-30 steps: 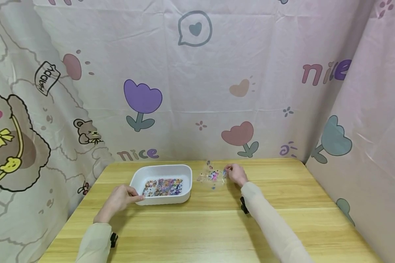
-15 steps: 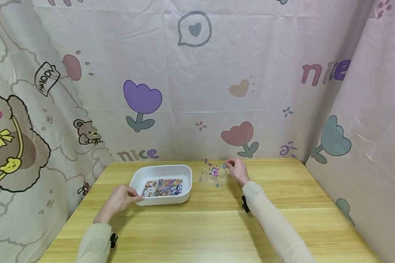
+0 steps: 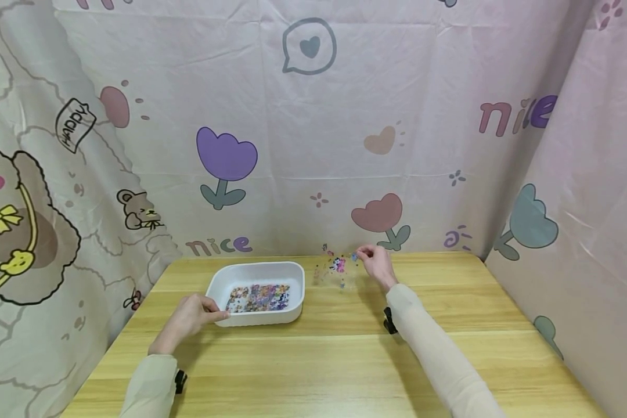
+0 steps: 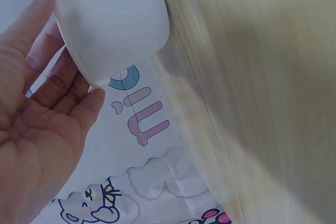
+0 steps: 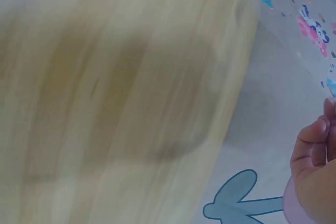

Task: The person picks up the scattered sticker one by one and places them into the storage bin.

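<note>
A white rectangular plastic tub (image 3: 256, 317) stands on the table, with many small colourful printed pieces (image 3: 263, 298) on its floor. My left hand (image 3: 188, 319) grips its near left corner, thumb at the rim. In the left wrist view, the left hand (image 4: 47, 98) has its fingers against the wall of the white tub (image 4: 113, 24). To the right of the tub, my right hand (image 3: 377, 266) pinches the right edge of a clear plastic sheet (image 3: 338, 265) printed with a pink figure and small coloured spots. The right wrist view catches the sheet (image 5: 313, 30) only partly, above the right hand (image 5: 315, 150).
A light wooden table (image 3: 313, 371) carries the tub. Behind it hangs a patterned cloth (image 3: 313, 116) with flowers and lettering, and similar cloth closes off both sides. A black strap piece (image 3: 390, 321) shows under the right sleeve, another (image 3: 180, 381) beside the left.
My right hand has risen slightly toward the back cloth, and the clear sheet has moved up with it. The left hand and the tub stay in place.
</note>
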### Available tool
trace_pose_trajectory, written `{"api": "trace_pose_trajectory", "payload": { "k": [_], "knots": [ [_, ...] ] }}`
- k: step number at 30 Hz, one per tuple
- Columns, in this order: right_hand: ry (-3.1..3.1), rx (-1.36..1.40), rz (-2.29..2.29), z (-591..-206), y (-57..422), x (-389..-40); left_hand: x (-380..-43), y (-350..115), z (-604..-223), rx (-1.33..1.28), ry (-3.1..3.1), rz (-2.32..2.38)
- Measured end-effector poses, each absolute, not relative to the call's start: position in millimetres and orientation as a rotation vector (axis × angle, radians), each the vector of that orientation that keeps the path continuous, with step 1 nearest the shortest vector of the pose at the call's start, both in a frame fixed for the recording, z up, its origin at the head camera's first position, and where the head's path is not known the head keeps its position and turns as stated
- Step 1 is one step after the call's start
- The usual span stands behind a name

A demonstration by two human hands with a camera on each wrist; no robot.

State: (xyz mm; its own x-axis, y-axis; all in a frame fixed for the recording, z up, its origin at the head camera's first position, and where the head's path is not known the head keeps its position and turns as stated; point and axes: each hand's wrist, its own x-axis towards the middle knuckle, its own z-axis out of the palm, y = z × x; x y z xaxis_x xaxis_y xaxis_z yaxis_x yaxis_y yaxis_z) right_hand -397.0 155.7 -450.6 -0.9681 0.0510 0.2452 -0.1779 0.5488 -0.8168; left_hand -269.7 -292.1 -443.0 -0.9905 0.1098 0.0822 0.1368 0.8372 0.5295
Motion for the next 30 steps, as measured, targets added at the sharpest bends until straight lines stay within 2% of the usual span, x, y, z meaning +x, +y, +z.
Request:
{"api": "trace_pose_trajectory", "payload": {
  "k": [17,30],
  "knots": [
    [-2.323,0.121,1.643,-430.6,131.8,-392.6,-268.9,-292.5,-444.0,-0.174,-2.965,-0.852],
    [-2.338,0.267,1.765,-423.8,82.1,-387.5,-269.5,-293.3,-444.2,-0.197,-2.943,-0.863]
  ]
}}
